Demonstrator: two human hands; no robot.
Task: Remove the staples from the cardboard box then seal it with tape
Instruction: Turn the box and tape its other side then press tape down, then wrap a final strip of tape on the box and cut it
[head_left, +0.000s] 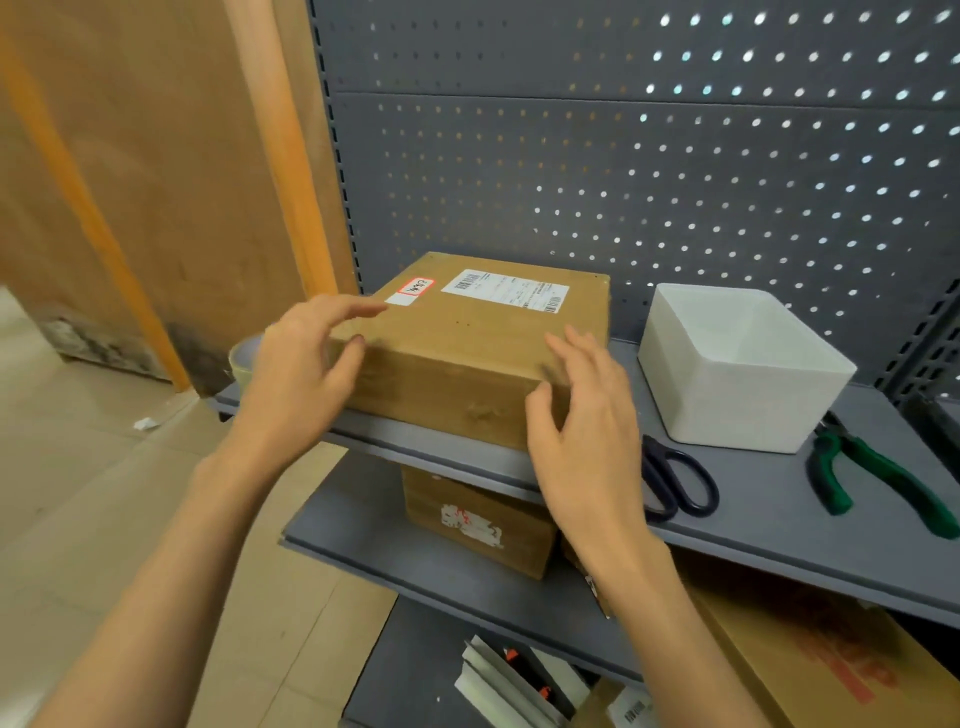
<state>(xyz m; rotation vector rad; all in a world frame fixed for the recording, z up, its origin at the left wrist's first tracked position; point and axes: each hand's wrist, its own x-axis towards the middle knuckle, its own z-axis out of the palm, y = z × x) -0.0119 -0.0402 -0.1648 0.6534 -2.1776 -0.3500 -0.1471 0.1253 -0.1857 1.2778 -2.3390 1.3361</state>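
Note:
A closed brown cardboard box (467, 332) stands on the grey shelf (769, 499), a white shipping label and a small red-edged sticker on its top. My left hand (306, 374) is at the box's left near corner, fingers spread and loosely bent, fingertips at the top edge. At the right near corner is my right hand (587, 415), fingers straight, thumb against the front face. Neither hand holds anything. A roll of tape (241, 358) peeks out behind my left hand, mostly hidden.
A white open bin (737, 374) stands right of the box. Black-handled scissors (675, 483) and green-handled pliers (872, 478) lie on the shelf in front of it. Lower shelves hold more cardboard boxes (478, 519). A grey pegboard (623, 156) backs the shelf.

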